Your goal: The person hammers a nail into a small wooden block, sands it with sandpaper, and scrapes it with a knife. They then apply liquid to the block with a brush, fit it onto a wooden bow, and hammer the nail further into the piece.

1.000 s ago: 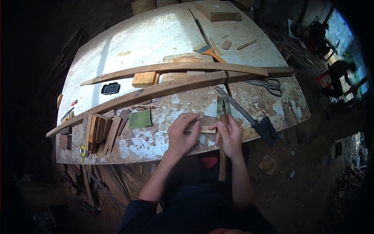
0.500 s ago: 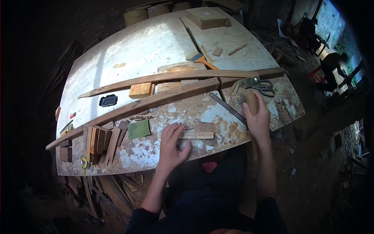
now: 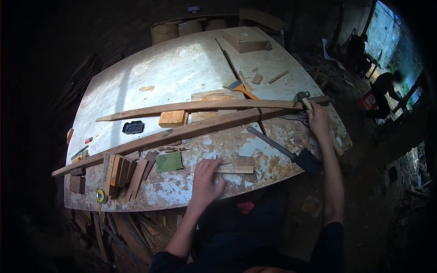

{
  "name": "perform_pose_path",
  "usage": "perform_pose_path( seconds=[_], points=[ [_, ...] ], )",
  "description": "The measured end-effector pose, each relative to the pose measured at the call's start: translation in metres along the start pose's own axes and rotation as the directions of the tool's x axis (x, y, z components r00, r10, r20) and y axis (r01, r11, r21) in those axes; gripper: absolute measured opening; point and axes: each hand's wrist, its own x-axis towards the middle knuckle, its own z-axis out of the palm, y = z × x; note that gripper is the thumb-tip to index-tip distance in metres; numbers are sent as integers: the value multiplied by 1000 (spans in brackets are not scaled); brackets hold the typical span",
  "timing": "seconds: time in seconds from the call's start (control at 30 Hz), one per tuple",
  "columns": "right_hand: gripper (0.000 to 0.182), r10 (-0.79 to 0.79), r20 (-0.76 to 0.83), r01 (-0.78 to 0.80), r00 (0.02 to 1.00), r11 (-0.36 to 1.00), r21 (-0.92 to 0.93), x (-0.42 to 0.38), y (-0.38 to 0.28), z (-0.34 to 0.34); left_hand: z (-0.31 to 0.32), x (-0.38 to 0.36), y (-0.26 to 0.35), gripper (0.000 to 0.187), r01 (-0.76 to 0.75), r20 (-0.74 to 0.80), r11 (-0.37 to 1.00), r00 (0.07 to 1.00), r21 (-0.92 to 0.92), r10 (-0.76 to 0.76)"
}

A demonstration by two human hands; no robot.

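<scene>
The person over there has one hammer (image 3: 306, 102) up at the right end of the bench (image 3: 157, 75), its dark metal head over the ends of the long bars, its pale, worn wooden handle slanting back under the wrist. The right hand (image 3: 317, 119) has its fingers closed round that handle, close below the head. The left hand (image 3: 207, 177) is by the near edge, fingers curled, thumb and forefinger apart, beside one short, pale, straight-edged wooden strip (image 3: 239, 169); I can't tell whether they touch. I count two long bars, the upper one (image 3: 195, 106) gently curved and the lower one (image 3: 209, 121) thicker, then one brush (image 3: 248, 93), one pair of scissors (image 3: 298, 119), one green sheet (image 3: 169, 161), one black tray (image 3: 133, 127), one tape measure (image 3: 101, 196) and one cardboard box (image 3: 246, 40).
</scene>
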Motion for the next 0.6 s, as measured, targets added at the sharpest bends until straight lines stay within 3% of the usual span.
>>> perform_pose_path(
  seconds=[0.1, 0.2, 0.33, 0.4, 0.53, 0.6],
  points=[
    [39, -85, -159, 91, 984, 995, 34, -11, 12, 13, 0, 0, 1, 54, -2, -12, 1000, 1000, -23, 1],
    [39, -209, -247, 228, 946, 972, 50, -41, -39, -16, 0, 2, 2, 52, 5, -36, 999, 999, -50, -6],
    [37, -305, 66, 281, 950, 928, 246, -80, -84, -37, 2, 1, 3, 51, -13, -90, 1000, 996, -23, 11],
    [37, -350, 128, 295, 928, 899, 323, -98, -96, -40, 2, 1, 6, 42, -75, -106, 992, 991, 98, 85],
    [39, -379, 191, 270, 906, 862, 428, -120, -121, -40, 5, 0, 9, 34, -139, -121, 967, 978, 216, 167],
    [44, -422, 108, 321, 900, 810, 492, -133, -139, -33, 5, -1, 7, 31, -141, -133, 961, 975, 240, 176]
  ],
)
